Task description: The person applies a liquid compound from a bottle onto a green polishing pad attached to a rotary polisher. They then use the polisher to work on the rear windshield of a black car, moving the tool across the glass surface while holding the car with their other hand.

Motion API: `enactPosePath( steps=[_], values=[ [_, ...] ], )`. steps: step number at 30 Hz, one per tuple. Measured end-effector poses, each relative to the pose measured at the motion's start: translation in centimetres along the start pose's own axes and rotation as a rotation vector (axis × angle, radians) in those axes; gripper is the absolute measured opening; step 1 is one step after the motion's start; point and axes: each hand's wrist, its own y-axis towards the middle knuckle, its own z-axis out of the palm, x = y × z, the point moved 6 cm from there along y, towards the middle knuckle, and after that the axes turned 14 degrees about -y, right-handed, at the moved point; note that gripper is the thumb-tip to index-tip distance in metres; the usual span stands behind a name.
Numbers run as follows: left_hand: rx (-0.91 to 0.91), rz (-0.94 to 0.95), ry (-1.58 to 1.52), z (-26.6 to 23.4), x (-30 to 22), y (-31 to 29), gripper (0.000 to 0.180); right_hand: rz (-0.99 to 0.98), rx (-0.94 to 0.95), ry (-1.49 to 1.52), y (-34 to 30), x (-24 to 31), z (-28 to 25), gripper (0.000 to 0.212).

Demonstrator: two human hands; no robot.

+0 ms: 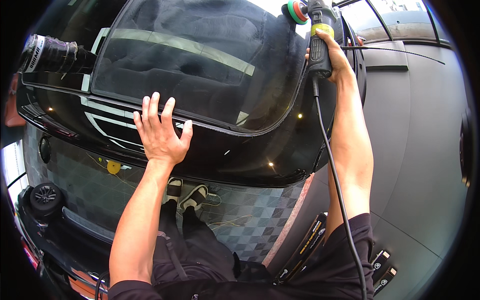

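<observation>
My left hand (162, 132) lies with fingers spread on the glossy black car body (240, 156), its fingertips at the lower edge of a large dark glass panel (165, 65). Hazy smears and a pale reflected band show on that glass. At the far right, my right hand (336, 57) wraps round the body of a black power polisher (320, 55) with a yellow collar. The polisher's round pad (297, 12), green and red, is at the glass's far right corner; whether it touches cannot be made out. A black cord (331, 160) trails from the tool's rear along my right arm.
A dark wrapped bottle or roll (55, 56) sits on the car at the left. Below, on the checkered floor (250, 235), lie a round yellow pad (114, 167) and thin cords. Another dark car with a wheel (46, 197) stands lower left. Long black boxes (305, 245) lie lower right.
</observation>
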Motion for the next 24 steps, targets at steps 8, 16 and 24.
enactPosePath(
  steps=[8, 16, 24],
  values=[
    [0.004, -0.003, -0.015, 0.0, -0.2, 0.1, 0.068, 0.003, 0.032, 0.033, 0.8, -0.7, -0.7, 0.053],
    [-0.004, -0.014, -0.045, -0.1, 0.0, 0.0, 0.067, 0.030, 0.033, 0.041, 0.2, -0.9, -1.1, 0.051],
    [0.003, -0.012, -0.024, 0.2, 0.0, 0.1, 0.068, 0.051, -0.014, 0.004, 0.0, -1.3, -2.2, 0.056]
  ],
)
